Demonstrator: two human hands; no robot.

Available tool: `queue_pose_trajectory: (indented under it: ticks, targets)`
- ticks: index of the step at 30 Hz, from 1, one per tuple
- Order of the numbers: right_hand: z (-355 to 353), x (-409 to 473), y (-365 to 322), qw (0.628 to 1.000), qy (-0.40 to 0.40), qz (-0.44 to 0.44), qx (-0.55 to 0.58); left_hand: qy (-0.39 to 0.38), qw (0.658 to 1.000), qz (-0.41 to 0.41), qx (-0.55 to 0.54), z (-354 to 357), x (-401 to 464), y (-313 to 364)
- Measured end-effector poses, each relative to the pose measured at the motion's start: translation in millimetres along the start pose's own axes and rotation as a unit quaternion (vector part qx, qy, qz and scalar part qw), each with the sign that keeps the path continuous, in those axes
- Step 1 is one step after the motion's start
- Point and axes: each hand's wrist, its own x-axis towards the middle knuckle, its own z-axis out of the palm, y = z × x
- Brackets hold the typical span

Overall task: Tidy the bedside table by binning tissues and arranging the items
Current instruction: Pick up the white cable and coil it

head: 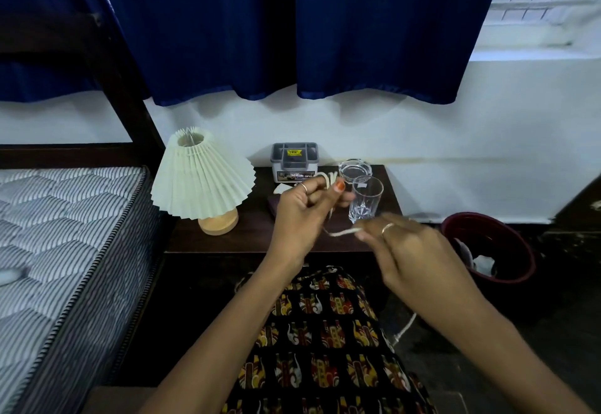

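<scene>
At 9 o'clock lies a quilted, striped mattress [65, 234]. On the dark wooden table [253, 234], a lamp [203, 182] with a pleated cream shade and rounded wooden base stands at 10 o'clock. A grey plastic organizer [294, 161] sits at 12 o'clock. Your left hand [302, 208] is curled around loops of thin white cord [338, 233]; your right hand [406, 251] pinches its loose strand. Beside them stand a faceted tumbler [366, 199] and a glass ashtray [354, 169]. A round maroon bin [487, 247] holding white tissue is at 3 o'clock.
</scene>
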Motion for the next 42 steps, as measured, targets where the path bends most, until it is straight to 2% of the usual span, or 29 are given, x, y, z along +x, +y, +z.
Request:
queue_pose_trajectory:
  ticks: [6,10,16,18,21,26,29,32,35,42]
  targets:
    - [-8,38,14,0.996,0.029,0.022,0.082,-0.054,0.995,0.009,0.083,3,-12,-10]
    - [-12,53,19,0.984,0.024,0.074,0.163,-0.066,0.994,-0.008,0.087,3,-18,-14]
    - [1,51,31,0.937,-0.002,0.132,0.322,-0.083,0.993,-0.075,-0.037,6,-21,-12]
    - [6,48,34,0.920,-0.006,0.144,0.366,-0.088,0.990,-0.097,-0.052,6,-21,-10]
    - [17,41,37,0.892,-0.005,0.173,0.417,-0.093,0.990,-0.087,-0.063,7,-21,-8]
    - [40,24,41,0.831,0.026,0.255,0.494,-0.057,0.974,-0.120,-0.181,11,-16,-8]
    - [50,10,33,0.818,0.022,0.267,0.508,-0.032,0.966,-0.123,-0.225,14,-13,-4]
    - [60,-4,22,0.820,0.001,0.273,0.503,-0.014,0.959,-0.125,-0.253,15,-10,-1]
    - [71,-16,15,0.838,-0.036,0.273,0.471,-0.002,0.952,-0.125,-0.278,15,-8,0]
    - [75,-39,-1,0.926,-0.122,0.181,0.307,0.004,0.951,-0.080,-0.300,6,-2,4]
